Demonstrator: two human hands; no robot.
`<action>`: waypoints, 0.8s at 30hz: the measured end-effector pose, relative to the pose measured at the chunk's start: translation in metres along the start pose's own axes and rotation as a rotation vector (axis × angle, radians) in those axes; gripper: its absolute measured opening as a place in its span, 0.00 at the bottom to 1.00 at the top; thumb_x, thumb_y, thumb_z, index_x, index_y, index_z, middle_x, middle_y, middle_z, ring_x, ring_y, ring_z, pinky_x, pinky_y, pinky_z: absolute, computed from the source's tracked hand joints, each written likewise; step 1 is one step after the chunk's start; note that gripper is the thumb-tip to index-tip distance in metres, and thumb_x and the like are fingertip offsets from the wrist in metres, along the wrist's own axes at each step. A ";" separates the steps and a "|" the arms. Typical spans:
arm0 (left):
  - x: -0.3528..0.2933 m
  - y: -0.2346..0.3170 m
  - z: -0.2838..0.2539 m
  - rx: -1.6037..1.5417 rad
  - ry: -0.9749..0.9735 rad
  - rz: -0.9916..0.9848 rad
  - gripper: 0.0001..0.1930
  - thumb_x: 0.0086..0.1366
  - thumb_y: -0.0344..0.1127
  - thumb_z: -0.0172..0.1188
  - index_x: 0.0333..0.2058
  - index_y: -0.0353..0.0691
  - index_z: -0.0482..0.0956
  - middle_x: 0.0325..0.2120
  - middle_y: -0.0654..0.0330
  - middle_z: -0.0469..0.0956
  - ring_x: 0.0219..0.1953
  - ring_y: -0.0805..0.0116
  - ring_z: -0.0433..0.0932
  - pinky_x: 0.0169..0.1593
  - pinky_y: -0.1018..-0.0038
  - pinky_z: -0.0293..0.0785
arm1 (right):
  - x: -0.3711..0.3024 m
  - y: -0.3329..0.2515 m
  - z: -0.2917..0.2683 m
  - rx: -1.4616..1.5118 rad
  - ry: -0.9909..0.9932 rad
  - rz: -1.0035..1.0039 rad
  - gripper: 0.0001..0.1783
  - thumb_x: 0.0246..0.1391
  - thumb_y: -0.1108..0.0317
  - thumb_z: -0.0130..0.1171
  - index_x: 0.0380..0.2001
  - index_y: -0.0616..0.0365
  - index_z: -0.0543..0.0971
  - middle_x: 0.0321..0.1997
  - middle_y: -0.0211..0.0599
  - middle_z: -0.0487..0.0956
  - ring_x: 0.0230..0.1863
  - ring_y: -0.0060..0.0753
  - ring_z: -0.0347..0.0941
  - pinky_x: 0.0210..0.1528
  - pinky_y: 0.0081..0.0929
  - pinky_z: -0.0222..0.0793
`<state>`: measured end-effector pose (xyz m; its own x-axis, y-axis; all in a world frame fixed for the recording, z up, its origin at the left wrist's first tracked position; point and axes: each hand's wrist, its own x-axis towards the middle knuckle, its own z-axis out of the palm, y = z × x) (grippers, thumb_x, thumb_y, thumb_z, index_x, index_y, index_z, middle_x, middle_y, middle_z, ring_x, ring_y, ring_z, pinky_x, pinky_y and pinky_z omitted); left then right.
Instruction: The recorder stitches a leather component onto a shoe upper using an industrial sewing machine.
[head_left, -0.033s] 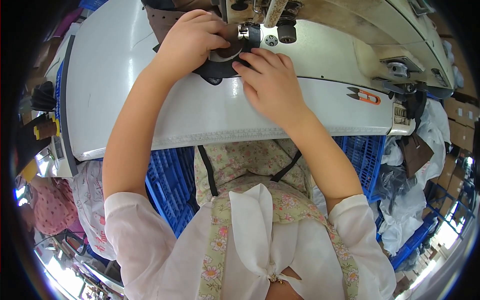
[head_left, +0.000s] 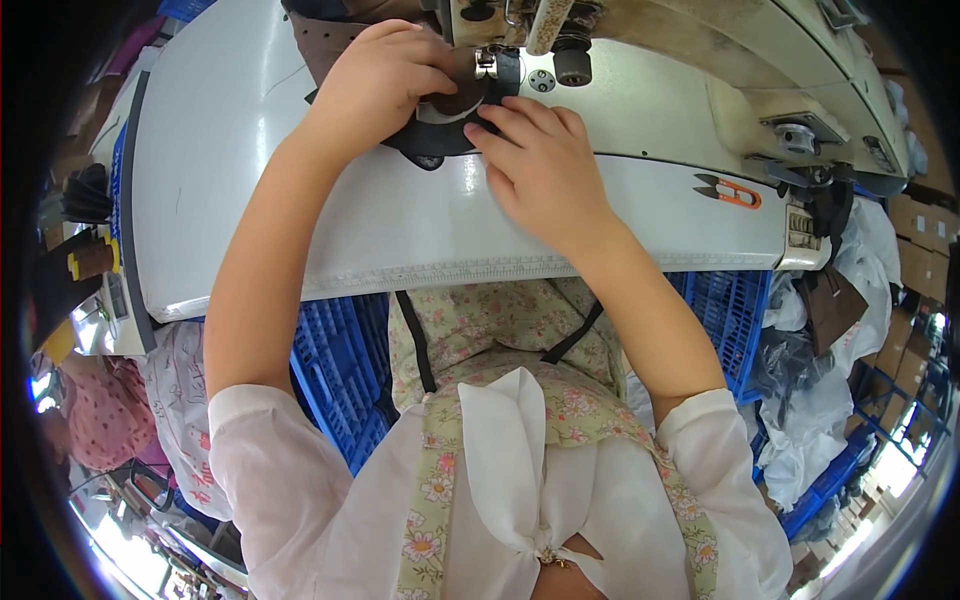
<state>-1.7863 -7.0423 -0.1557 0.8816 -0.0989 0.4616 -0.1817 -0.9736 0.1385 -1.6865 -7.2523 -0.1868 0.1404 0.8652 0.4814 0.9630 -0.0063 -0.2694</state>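
Note:
My left hand point(head_left: 385, 85) is bent over a brown leather-like piece point(head_left: 465, 95), with thumb and fingers closed on its edge just left of the presser foot point(head_left: 487, 65). A brown part with small holes point(head_left: 325, 45), perhaps of the same work, shows beyond that wrist. Under the brown piece lies a black curved piece point(head_left: 440, 140), with a pale strip between them. My right hand point(head_left: 545, 165) has its fingers spread, the tips resting at the black piece's right edge. The needle's tip cannot be made out.
The sewing machine head point(head_left: 700, 50) spans the back and right. Orange-handled thread snips point(head_left: 735, 192) lie on the white machine table point(head_left: 220, 220), right of my right hand. Blue plastic crates point(head_left: 340, 370) stand below the table's front edge. Plastic bags point(head_left: 800, 400) hang at the right.
My left hand has shifted very slightly to the left. Otherwise the hands and the work look the same.

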 end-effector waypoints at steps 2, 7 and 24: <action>-0.002 -0.005 -0.003 -0.020 -0.026 -0.006 0.12 0.45 0.20 0.57 0.28 0.43 0.84 0.34 0.66 0.82 0.41 0.62 0.77 0.54 0.67 0.68 | -0.001 0.000 0.000 -0.007 0.001 0.001 0.16 0.46 0.69 0.59 0.42 0.54 0.82 0.49 0.34 0.79 0.56 0.37 0.70 0.56 0.38 0.61; 0.001 -0.006 -0.004 -0.043 -0.082 -0.020 0.13 0.45 0.19 0.56 0.28 0.42 0.83 0.34 0.65 0.82 0.42 0.62 0.77 0.55 0.67 0.69 | -0.001 0.001 0.001 -0.019 0.003 0.006 0.17 0.48 0.68 0.58 0.43 0.55 0.81 0.51 0.36 0.79 0.56 0.37 0.70 0.57 0.38 0.60; -0.006 -0.008 -0.012 -0.032 -0.215 -0.045 0.19 0.50 0.17 0.54 0.38 0.41 0.84 0.44 0.60 0.82 0.53 0.66 0.76 0.66 0.62 0.59 | 0.000 -0.001 0.001 0.028 0.008 0.061 0.18 0.47 0.69 0.60 0.44 0.60 0.80 0.52 0.42 0.76 0.56 0.41 0.69 0.57 0.38 0.64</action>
<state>-1.7952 -7.0311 -0.1491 0.9612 -0.1003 0.2569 -0.1505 -0.9713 0.1840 -1.6878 -7.2514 -0.1873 0.2009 0.8596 0.4699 0.9458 -0.0452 -0.3215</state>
